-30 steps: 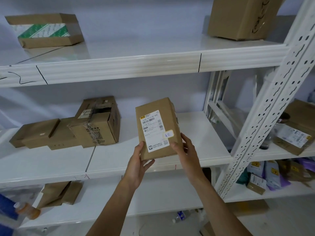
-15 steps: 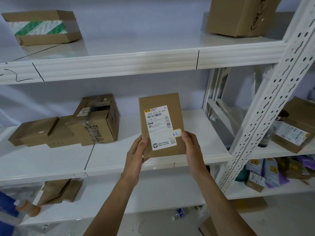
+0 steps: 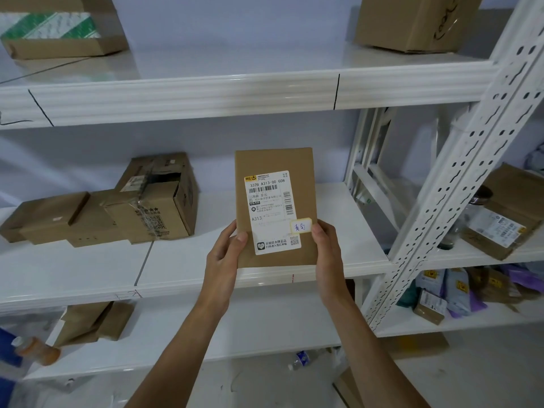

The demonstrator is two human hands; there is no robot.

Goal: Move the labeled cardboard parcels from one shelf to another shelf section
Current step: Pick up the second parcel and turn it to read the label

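Note:
I hold a flat brown cardboard parcel (image 3: 273, 163) upright in front of the middle shelf (image 3: 176, 269), its white shipping label and a small handwritten sticker facing me. My left hand (image 3: 225, 251) grips its lower left edge and my right hand (image 3: 326, 248) its lower right edge. The parcel hovers above the shelf's front edge, square to the camera. On the same shelf to the left lie a taped, partly torn box (image 3: 159, 201) and flat cartons (image 3: 50, 216) against it.
The top shelf (image 3: 235, 92) carries a green-and-white taped box (image 3: 59, 30) at left and a large carton (image 3: 412, 22) at right. A perforated white upright (image 3: 459, 172) divides off the right section, which holds a labeled parcel (image 3: 506, 219) and several mailer bags (image 3: 453, 293). Brown packages (image 3: 94, 319) lie on the lower shelf.
The parcel has been turned from a leftward tilt to straight upright and raised slightly. Both hands have slid to its lower edges, keeping hold.

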